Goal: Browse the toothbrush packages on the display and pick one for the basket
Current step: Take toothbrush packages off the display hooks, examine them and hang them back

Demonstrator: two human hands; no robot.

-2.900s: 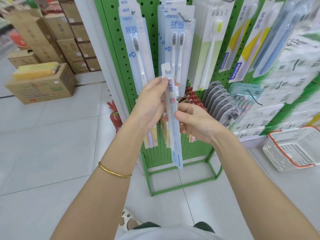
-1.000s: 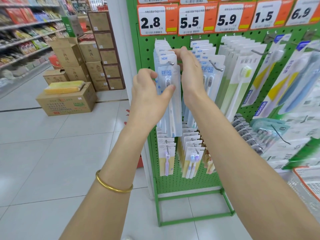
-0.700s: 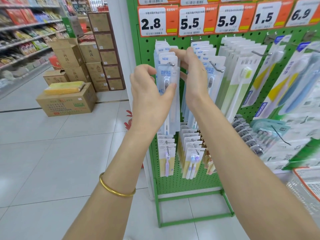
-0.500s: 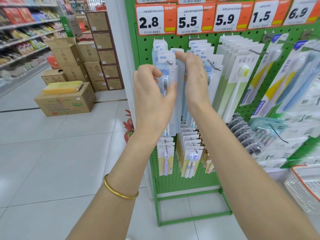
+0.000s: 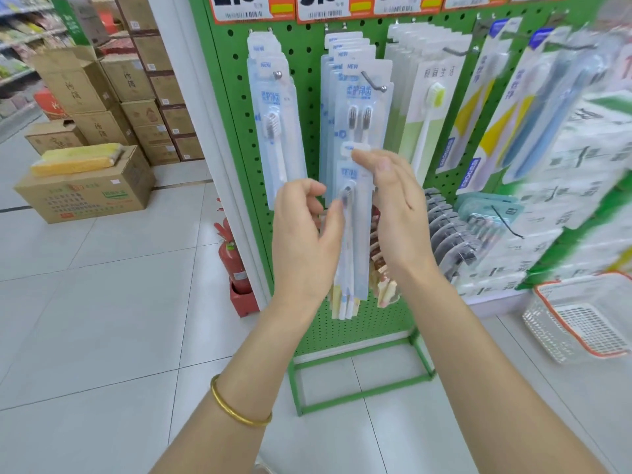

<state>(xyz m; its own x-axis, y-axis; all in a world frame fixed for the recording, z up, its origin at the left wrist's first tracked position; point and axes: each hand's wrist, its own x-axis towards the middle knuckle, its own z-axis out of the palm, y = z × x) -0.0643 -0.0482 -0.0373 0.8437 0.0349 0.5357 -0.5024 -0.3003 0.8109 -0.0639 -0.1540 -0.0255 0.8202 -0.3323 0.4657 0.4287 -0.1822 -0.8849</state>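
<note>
The left hand [image 5: 304, 241] was raised, thumb and curled fingers pinching the left edge of the toothbrush package [image 5: 357, 261]. The package stood upright before the green pegboard [image 5: 309, 131], long axis vertical, bristles up. The right hand [image 5: 398, 213] laid straight fingers along its right edge, unclasped.
</note>
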